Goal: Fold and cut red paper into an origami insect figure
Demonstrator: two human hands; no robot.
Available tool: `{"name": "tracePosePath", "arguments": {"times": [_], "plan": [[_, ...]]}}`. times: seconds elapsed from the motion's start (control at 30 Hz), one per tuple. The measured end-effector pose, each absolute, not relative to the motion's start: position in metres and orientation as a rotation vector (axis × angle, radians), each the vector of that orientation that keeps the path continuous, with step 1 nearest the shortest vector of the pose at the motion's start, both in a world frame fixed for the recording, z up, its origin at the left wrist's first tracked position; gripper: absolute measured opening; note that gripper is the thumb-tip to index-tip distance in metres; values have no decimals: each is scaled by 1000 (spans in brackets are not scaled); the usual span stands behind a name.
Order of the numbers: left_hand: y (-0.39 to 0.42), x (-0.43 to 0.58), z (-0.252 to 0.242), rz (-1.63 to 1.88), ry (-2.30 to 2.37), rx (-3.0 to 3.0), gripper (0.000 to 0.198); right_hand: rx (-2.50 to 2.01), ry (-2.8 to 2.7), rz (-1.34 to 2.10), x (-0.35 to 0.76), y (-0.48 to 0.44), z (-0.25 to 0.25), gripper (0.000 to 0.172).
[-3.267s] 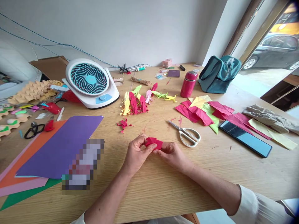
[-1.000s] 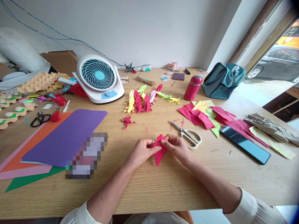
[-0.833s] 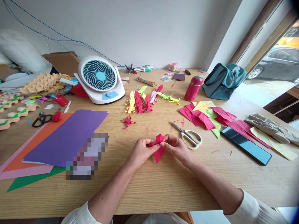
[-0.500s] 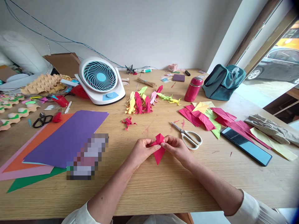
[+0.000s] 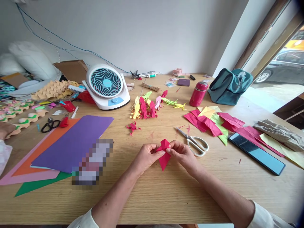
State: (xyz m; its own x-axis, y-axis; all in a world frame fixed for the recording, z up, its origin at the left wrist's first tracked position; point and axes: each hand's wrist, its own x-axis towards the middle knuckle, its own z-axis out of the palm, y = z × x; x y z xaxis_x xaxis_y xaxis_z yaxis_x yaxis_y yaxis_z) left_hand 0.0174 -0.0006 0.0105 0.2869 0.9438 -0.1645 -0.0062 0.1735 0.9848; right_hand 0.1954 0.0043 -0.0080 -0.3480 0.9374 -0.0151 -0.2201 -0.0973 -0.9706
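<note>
A folded red paper piece [image 5: 164, 161] is held between both hands above the wooden table, one point facing me and a diamond-shaped tip facing away. My left hand [image 5: 149, 157] pinches its left side between thumb and fingers. On the other side, my right hand [image 5: 182, 155] grips the right edge the same way, the two thumbs close together on the paper. White-handled scissors [image 5: 198, 145] lie just beyond my right hand. A small red folded paper figure [image 5: 133, 127] rests farther off, and behind it is a cluster of red, yellow, green and pink folded figures [image 5: 143, 107].
Coloured sheets [image 5: 73, 142] lie at left beside a pixelated object [image 5: 93, 163]. Behind stand a white fan [image 5: 106, 85], a red bottle [image 5: 199, 94] and a teal bag [image 5: 229, 87]. Folded papers [image 5: 206, 122] and a phone [image 5: 257, 153] lie right. Another person's hand [image 5: 6, 129] shows at far left.
The view has shifted slightly, so everything sits a little lower and to the right. Another person's hand and sleeve have come in at the left edge. Both my hands keep their pinch on the paper.
</note>
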Motion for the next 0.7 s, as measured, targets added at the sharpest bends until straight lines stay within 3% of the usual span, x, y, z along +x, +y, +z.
{"name": "tracePosePath", "arguments": {"times": [0.7], "plan": [[1,17,2,895,1028,1239,38,-834,-1210,1535,193,6,-17,35]]}}
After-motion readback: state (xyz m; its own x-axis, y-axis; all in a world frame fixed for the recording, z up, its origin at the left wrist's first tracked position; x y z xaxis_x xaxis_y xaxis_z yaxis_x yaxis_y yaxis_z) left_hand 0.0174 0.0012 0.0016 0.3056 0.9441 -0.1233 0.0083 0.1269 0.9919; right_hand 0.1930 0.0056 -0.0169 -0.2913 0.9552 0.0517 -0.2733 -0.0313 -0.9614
